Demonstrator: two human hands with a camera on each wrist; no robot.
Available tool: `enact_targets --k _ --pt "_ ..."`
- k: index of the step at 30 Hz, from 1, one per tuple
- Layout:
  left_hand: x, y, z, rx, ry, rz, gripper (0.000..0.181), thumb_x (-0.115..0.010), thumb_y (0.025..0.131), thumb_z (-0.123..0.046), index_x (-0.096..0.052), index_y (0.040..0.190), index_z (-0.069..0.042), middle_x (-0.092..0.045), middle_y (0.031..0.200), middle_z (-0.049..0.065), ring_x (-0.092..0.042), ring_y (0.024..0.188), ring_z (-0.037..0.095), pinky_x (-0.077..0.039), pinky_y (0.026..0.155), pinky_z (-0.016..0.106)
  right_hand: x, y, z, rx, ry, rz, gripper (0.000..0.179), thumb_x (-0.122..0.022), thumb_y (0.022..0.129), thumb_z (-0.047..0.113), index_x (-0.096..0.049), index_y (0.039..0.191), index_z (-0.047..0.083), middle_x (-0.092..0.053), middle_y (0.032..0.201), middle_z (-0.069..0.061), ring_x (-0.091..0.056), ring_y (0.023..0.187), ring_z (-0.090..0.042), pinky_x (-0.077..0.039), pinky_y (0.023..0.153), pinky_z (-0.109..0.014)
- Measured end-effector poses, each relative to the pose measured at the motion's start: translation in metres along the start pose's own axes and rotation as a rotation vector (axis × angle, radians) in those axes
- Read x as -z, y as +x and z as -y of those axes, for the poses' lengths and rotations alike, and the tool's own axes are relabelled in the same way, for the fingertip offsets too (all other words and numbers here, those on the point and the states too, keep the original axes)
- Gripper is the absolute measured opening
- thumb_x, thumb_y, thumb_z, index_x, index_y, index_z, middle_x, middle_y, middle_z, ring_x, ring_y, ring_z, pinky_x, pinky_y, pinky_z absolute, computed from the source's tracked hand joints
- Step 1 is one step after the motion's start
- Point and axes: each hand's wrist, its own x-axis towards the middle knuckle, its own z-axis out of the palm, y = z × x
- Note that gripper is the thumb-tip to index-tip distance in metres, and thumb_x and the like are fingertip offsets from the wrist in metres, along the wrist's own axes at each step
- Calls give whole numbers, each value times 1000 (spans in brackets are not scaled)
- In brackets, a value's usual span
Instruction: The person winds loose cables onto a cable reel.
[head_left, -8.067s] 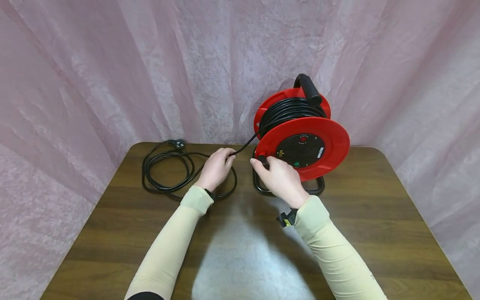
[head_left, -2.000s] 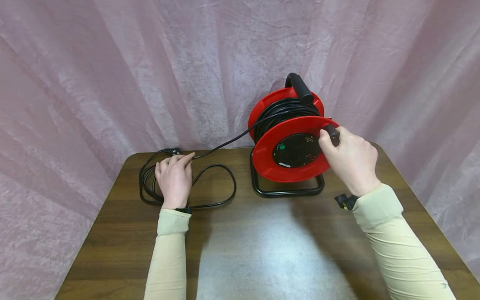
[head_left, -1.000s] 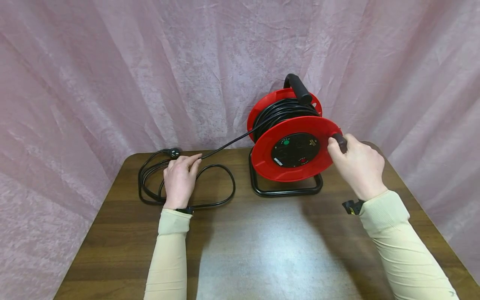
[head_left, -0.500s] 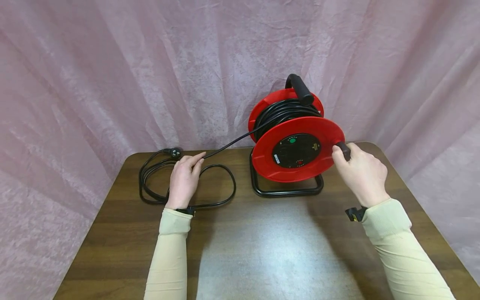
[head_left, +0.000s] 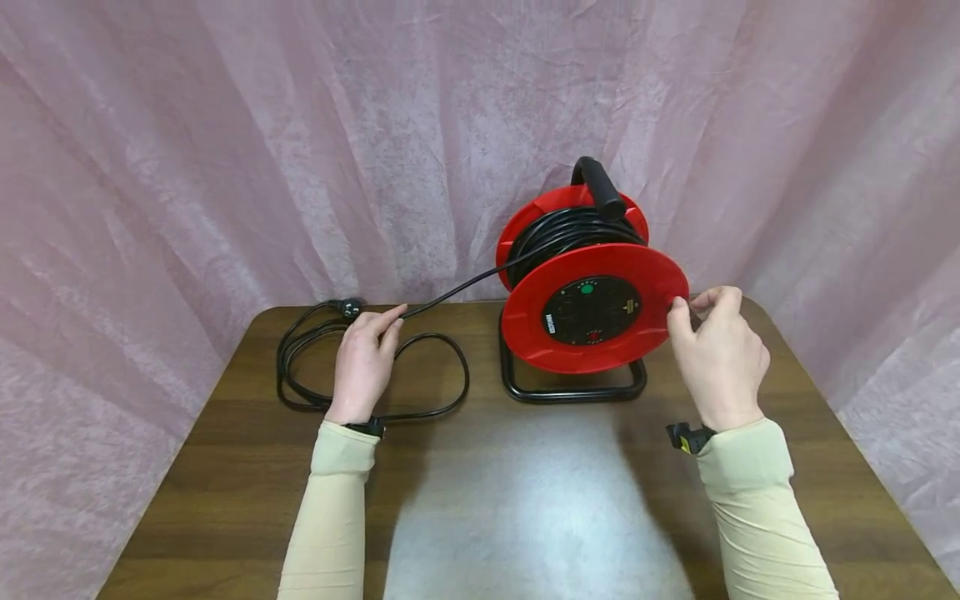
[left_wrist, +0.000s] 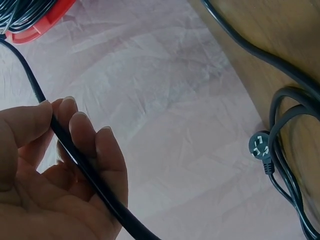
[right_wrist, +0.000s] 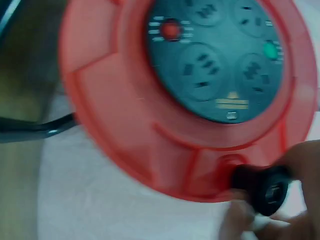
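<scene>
On the table stands a red cable reel (head_left: 592, 354) wound with black cable (head_left: 558, 229), its black socket panel facing front. Leftward from the drum a cable strand runs to my left hand (head_left: 366, 358). In the left wrist view, that strand (left_wrist: 82, 162) passes between thumb and fingertips, which pinch it, and across the palm. My right hand (head_left: 723, 362) is at the reel's right rim. The right wrist view, blurred, shows the black crank knob (right_wrist: 270, 192) between its thumb and fingers; in the head view the hand mostly hides the knob.
Loose cable loops (head_left: 296, 392) lie on the table's left side, with a round black plug (head_left: 348, 308) at the back. The reel has a black tube stand (head_left: 573, 396) and a black carrying handle (head_left: 600, 187). A pink curtain (head_left: 420, 150) hangs behind the wooden table (head_left: 525, 500).
Over the earlier frames the reel has turned and the left hand shifted left along the cable. Since half a second ago the right hand has loosened round the knob, fingertips foremost.
</scene>
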Motion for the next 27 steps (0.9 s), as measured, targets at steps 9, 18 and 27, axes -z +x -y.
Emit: enact_targets --k 9,18,27 --pt "3 -10 5 -21 35 2 31 -60 105 -16 -69 136 -14 -66 108 11 -57 91 30 -45 78 44 3 -20 3 -43 -109 213 60 -31 105 57 -57 101 4 -62 73 -17 -62 73 -48 -39 50 -49" --pt "5 -10 3 -24 39 -26 32 -58 106 -16 -68 137 -15 -67 109 9 -55 79 24 -43 69 39 5 -21 -5 -21 -132 305 61 -26 104 59 -51 79 10 -51 64 -8 -56 65 -33 -36 50 -43" --pt "1 -12 1 -8 12 12 35 -58 106 -14 -65 140 -16 -67 110 8 -55 78 23 -44 68 39 3 -27 -10 7 -189 426 61 -28 106 55 -52 83 4 -52 65 -10 -56 59 -31 -40 48 -44"
